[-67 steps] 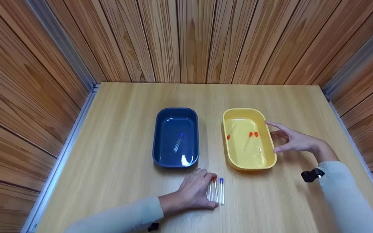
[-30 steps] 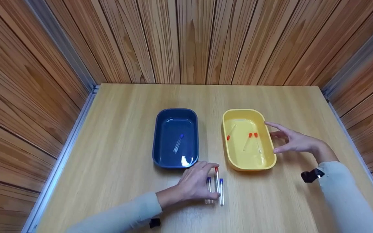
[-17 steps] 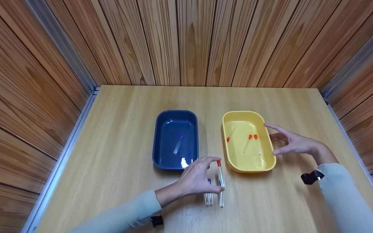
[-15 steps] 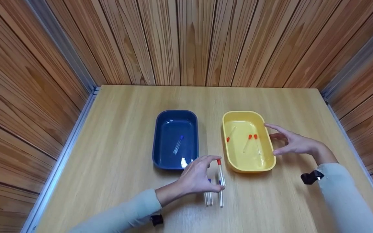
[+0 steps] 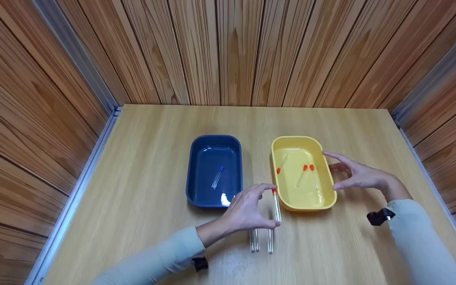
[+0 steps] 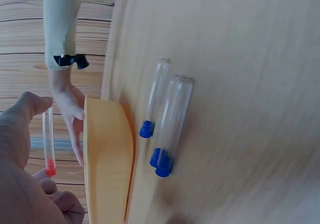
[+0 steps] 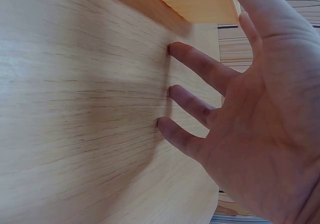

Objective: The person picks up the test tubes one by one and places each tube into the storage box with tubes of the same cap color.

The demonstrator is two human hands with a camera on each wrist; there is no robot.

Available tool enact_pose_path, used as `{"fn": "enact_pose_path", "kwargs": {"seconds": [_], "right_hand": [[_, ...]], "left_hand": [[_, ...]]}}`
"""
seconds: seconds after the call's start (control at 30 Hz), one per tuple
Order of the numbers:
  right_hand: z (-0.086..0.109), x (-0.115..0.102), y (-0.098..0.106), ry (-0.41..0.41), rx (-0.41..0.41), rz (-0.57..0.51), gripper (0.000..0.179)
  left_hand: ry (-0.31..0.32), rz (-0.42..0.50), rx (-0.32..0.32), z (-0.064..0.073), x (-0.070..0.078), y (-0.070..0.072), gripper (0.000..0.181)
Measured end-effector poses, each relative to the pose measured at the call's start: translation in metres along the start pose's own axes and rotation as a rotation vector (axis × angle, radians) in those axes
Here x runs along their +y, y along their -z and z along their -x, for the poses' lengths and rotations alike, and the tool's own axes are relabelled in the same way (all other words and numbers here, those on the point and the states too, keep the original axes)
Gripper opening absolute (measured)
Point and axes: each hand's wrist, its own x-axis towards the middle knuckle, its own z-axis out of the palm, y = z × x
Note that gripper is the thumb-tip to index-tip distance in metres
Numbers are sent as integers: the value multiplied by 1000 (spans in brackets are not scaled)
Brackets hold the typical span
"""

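Observation:
My left hand (image 5: pixel 247 209) pinches a clear test tube with a red cap (image 5: pixel 276 206) by its two ends, thumb at the bottom and a finger at the cap. In the left wrist view this test tube (image 6: pixel 48 136) is above the table. Below the hand lie three blue-capped test tubes (image 6: pixel 172 114), two side by side and one slightly apart. My right hand (image 5: pixel 364 176) has its thumb and index finger against the right side of the yellow tray (image 5: pixel 299 201). In the right wrist view its other fingers (image 7: pixel 200 67) reach down to the tabletop, spread and holding nothing.
Inside the yellow tray are three red-capped test tubes. A dark blue tray (image 5: pixel 214 156) to its left holds blue-capped tubes (image 5: pixel 217 177). Wood-panelled walls (image 5: pixel 236 51) enclose the table (image 5: pixel 149 166) at the back and both sides.
My left hand has lifted the red-capped tube out from between the blue-capped ones and carried it forward and right, close to the yellow tray's near-left corner. The right hand stays at the tray.

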Motion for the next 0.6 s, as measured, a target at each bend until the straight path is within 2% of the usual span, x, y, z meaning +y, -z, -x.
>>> {"fn": "enact_pose_path", "kwargs": {"seconds": [0.27, 0.47, 0.6], "right_hand": [[0, 0, 0, -8, -3, 3, 117], [0, -1, 0, -12, 1, 2, 117], [-1, -1, 0, -12, 2, -2, 116]], "left_hand": [[51, 78, -32, -13, 11, 0, 89], [64, 136, 0, -22, 19, 0, 90], [32, 179, 30, -27, 23, 0, 89]]}}
